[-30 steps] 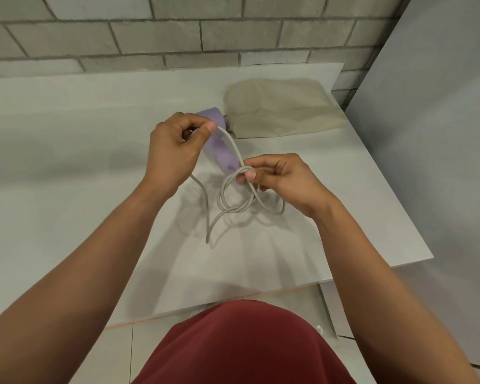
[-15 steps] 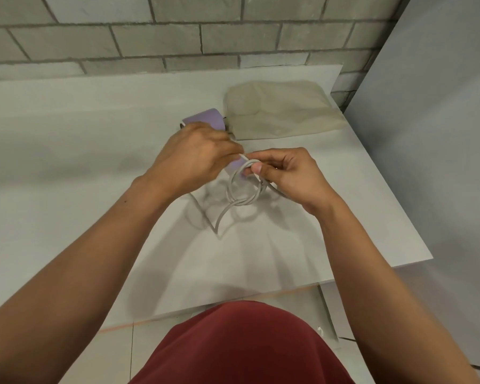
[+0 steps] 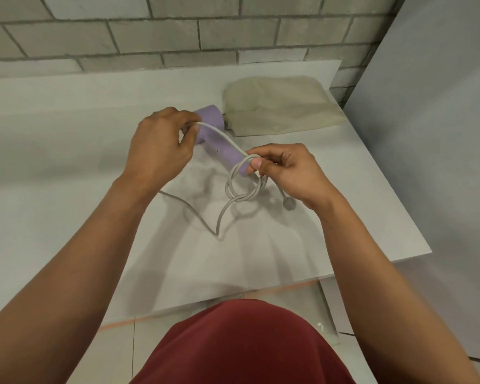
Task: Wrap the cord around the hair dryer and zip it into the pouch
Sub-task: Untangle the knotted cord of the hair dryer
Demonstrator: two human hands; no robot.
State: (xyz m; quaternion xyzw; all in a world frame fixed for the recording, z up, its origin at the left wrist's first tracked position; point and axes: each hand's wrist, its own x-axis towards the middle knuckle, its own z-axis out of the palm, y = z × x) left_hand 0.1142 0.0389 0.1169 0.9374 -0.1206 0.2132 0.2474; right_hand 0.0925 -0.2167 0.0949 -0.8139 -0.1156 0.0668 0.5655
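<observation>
Back from beside the right hand [image 3: 286, 173], the left hand [image 3: 161, 151] now sits at the far end of the purple hair dryer [image 3: 214, 123], pinching the grey cord [image 3: 244, 196], which runs taut along the dryer's body. The right hand pinches the cord's loops at the near end. Both are over the worktop [image 3: 67, 134], and the beige pouch [image 3: 277, 106] lies just beyond.

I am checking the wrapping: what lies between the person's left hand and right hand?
In the head view, a taut stretch of grey cord runs from the left hand to the right hand, over the lilac plastic hair dryer.
</observation>
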